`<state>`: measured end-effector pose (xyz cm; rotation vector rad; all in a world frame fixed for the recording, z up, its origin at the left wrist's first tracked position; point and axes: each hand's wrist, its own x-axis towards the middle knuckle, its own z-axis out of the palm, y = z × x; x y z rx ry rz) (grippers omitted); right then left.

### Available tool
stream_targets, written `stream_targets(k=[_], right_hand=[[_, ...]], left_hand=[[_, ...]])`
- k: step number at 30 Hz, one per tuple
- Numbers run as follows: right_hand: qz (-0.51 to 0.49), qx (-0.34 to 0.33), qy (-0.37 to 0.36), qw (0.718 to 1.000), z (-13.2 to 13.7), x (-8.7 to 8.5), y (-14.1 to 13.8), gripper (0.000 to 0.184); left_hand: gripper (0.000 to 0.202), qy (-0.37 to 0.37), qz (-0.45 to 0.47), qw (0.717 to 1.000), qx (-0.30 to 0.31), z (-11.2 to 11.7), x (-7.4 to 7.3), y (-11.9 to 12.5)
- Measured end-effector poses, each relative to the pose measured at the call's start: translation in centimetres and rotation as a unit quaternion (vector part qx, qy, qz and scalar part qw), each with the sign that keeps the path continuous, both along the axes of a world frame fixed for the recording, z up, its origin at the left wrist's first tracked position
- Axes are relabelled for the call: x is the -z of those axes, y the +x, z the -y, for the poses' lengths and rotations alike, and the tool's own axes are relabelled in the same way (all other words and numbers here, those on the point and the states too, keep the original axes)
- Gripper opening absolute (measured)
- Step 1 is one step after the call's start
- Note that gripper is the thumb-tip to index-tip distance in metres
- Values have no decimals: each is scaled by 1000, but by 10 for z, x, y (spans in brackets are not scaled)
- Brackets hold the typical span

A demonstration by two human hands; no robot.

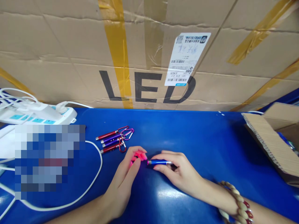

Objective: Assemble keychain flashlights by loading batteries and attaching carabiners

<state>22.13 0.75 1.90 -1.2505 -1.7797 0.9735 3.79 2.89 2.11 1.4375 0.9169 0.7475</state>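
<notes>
My right hand [178, 174] grips a small blue pen-shaped torch [158, 162], pointing its tip left. A red glow falls on the fingertips of my left hand [127, 177], which is cupped with fingers together just in front of the tip and holds nothing I can see. Three similar small torches [113, 140], red and purple with clip rings, lie in a row on the blue table [198, 137] just beyond my left hand. A bead bracelet [235, 200] circles my right wrist.
A large cardboard box [149, 53] marked LED stands along the back of the table. A white power strip [35, 113] with cables lies at far left, and a white cable [93, 174] loops near my left arm. An open cardboard box [273, 140] sits at right.
</notes>
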Motion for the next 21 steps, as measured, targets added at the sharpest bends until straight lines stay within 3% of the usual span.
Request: stream_targets(k=[6,10,15,21], right_hand=[[8,-42,-18,999,1,-1,1,22],[28,-63,10,998,1,-3,2,25],[44,-64,18,997,0,-4,1,34],[28,-60,-3,998,0,-3,2,30]], left_hand=[[19,25,3,1000,-6,-1,5,-1],[18,19,1,1000,-17,0,6,-1],[18,13,-3,999,-29,0,4,0],[18,14,4,1000,-15,0,5,-1]])
